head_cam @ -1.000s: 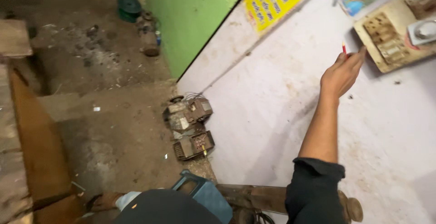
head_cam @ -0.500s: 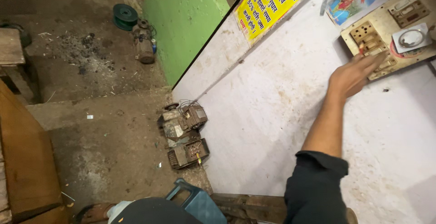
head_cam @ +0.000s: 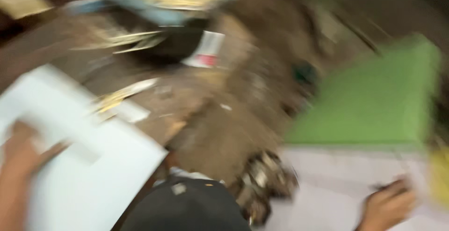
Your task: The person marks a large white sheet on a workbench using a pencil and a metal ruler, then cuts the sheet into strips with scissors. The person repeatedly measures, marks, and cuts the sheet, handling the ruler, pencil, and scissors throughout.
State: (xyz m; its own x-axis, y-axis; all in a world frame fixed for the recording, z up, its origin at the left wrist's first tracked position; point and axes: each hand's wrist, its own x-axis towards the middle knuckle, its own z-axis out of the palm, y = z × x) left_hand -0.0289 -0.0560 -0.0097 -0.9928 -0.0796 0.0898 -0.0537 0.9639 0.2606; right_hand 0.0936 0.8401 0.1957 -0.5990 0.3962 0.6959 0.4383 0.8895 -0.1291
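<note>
The whole view is smeared by motion. My left hand (head_cam: 21, 161) is at the lower left, its thumb and fingers pressed on a large white flat sheet or board (head_cam: 93, 175) that it holds. My right hand (head_cam: 386, 207) is at the lower right, against the white wall (head_cam: 336, 179). A small dark shape (head_cam: 388, 186) sits at its fingertips; the blur hides whether the hand grips it.
A green wall panel (head_cam: 374, 104) stands at the right above the white wall. Rusty metal parts (head_cam: 264, 179) lie on the dirt floor (head_cam: 220, 132) at the wall's foot. A dark rounded shape (head_cam: 187, 207) fills the bottom centre. Blurred clutter (head_cam: 163, 34) lies at the top.
The view has swung sharply left and down. My right hand has dropped from the switchboard on the wall to low on the wall. My left hand with the white sheet has come into view.
</note>
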